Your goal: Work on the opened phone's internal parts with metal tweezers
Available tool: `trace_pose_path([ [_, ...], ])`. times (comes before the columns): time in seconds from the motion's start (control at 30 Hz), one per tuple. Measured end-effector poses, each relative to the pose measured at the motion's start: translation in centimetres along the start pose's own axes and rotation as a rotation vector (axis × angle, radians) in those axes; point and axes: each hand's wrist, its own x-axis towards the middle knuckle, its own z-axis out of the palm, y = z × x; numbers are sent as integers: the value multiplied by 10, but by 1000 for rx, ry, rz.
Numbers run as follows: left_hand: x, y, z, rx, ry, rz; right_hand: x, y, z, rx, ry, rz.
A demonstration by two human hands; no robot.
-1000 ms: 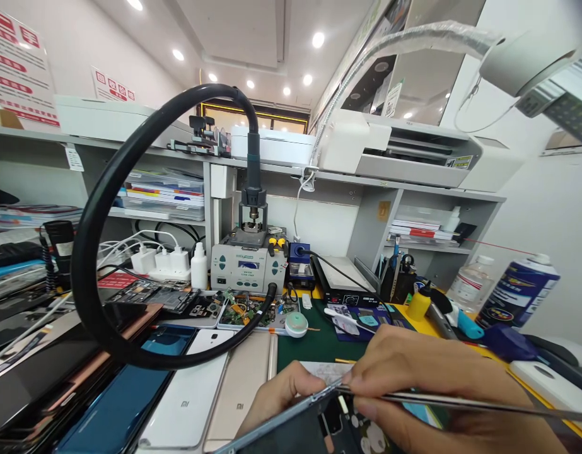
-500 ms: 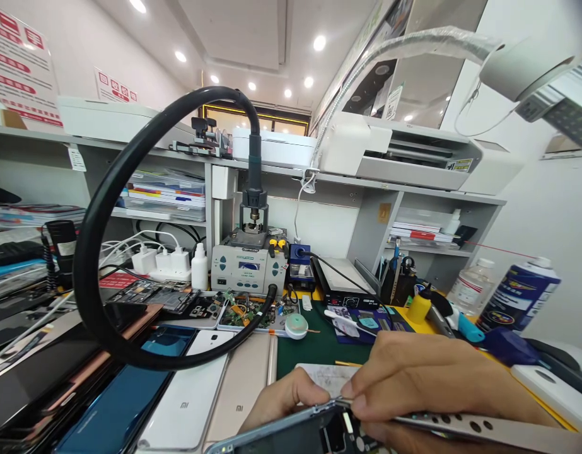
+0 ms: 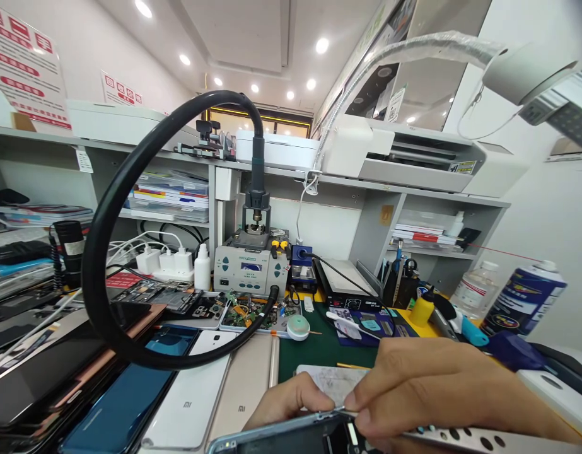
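Note:
At the bottom edge of the view my left hand grips the top edge of an opened phone with a metal frame. My right hand is pinched round metal tweezers, whose tip touches the phone's upper edge near my left thumb. The tweezers' perforated handle runs off to the right. A white sheet of paper lies on the green mat just behind both hands.
A hot-air station with a looping black hose stands mid-bench. Phone back covers and dark screens fill the left. Bottles and a spray can stand at right. Shelves and a printer sit behind.
The view has tipped slightly upward, so hands and phone sit lower in frame. The tweezers have turned, showing their perforated flat side, with the tip staying at the phone's edge.

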Motion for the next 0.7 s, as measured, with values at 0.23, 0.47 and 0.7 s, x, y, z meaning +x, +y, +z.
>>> trace_pose_path([
  [0.23,5,-12,-3,1,21,114,-5,12,12,24,112,-70],
  [0.47,7,-19,-12,72,-14,144,-1,7,6,44,71,-27],
  [0.7,0,-7,-1,34,-7,96,4,-4,1,72,31,78],
])
